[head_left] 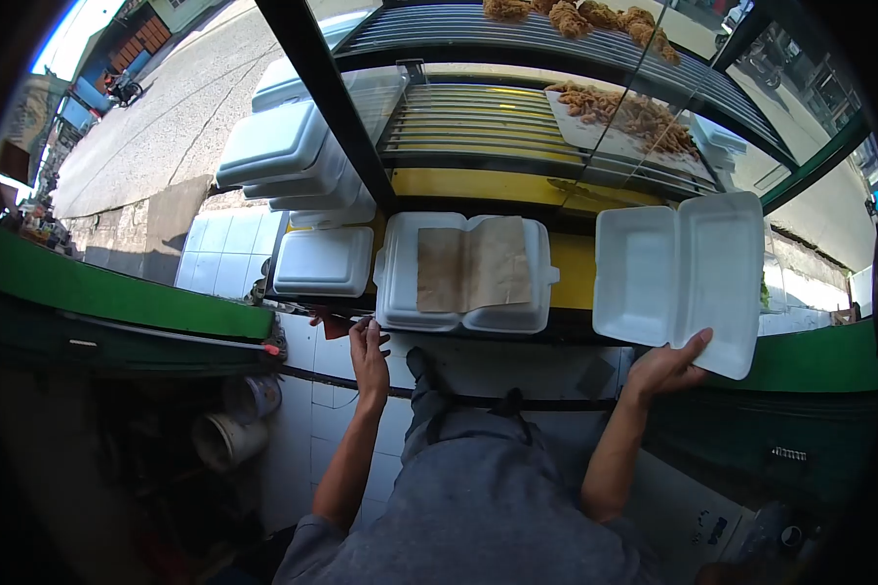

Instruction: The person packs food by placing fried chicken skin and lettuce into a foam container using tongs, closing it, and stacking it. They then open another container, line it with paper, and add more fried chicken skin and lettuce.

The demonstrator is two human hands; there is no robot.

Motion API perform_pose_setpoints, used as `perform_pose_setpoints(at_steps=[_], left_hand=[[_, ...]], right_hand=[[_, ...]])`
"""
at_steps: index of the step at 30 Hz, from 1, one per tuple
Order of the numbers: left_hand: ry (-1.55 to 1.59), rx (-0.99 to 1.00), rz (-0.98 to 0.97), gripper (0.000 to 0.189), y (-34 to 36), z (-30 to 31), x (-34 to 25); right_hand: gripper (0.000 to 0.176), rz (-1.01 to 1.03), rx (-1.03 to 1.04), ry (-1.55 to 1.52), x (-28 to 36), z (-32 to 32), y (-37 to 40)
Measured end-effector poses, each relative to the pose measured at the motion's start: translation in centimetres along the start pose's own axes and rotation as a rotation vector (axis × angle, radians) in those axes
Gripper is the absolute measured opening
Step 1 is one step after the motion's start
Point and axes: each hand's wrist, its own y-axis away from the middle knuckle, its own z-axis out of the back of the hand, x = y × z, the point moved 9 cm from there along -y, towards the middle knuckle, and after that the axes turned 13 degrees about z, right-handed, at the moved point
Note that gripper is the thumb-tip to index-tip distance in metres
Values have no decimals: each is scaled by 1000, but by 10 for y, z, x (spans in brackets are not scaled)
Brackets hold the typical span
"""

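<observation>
My right hand (666,370) grips an open white foam takeout box (636,273) by its lower edge, thumb on the inner face. The box is unfolded with its inside facing me, tilted at the right of the counter. My left hand (369,359) is at the counter's front edge, fingers loosely stretched, fingertips right at the lower left corner of another foam box (400,263). This middle box lies spread open, with a creased sheet of brown paper (473,265) across both halves. A small red thing (335,326) shows just left of my left fingertips.
Closed foam boxes (275,141) stand stacked at the left, one single closed box (324,261) beside the middle one. Behind a dark frame post (327,97), a glass case holds fried chicken (595,19) above and fried strips (634,122) below. Buckets (229,439) sit low left.
</observation>
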Motion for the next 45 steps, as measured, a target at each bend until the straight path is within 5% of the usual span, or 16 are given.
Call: perform_pose_setpoints(at_steps=[4,9,12,16,19,21,24,27,30,35,38,45], left_hand=[[1,-266,-372,35,58,-3,-25],[-13,280,-478,32,133,-102,-56],[-39,578,-408,48,153,-156,-57],[-253,673,-525,61,177,-210,-96],[-555,711,-634,58,188,-242,-124],[-618,795,-519,50,181,-256,-119],[-598,691,-573,36,170,-264,-122],[-489,576,-521,34,146,-257,-124],[-461,358,-538,37,126,-238,-131],[-435,281,-585,47,103,-233,-129],[-492,306,-529,51,102,-238,-130],[-508,442,-363,61,104,-252,-135]], right_hand=[[49,-293,-75,-11,-34,62,-30],[36,-586,240,60,-65,96,-26],[28,-347,612,252,-49,74,-39],[23,-163,1266,296,-20,3,-42],[22,-126,1426,207,-14,-29,-36],[26,-176,1541,310,-21,-39,-35],[35,-3,1520,424,-24,-49,-59],[42,319,1216,508,-26,-42,-101],[44,69,1005,527,-66,-11,-120],[41,-446,1096,333,-117,-10,-59],[31,-509,1246,503,-142,-1,-37],[23,-213,1139,675,-164,-3,-60]])
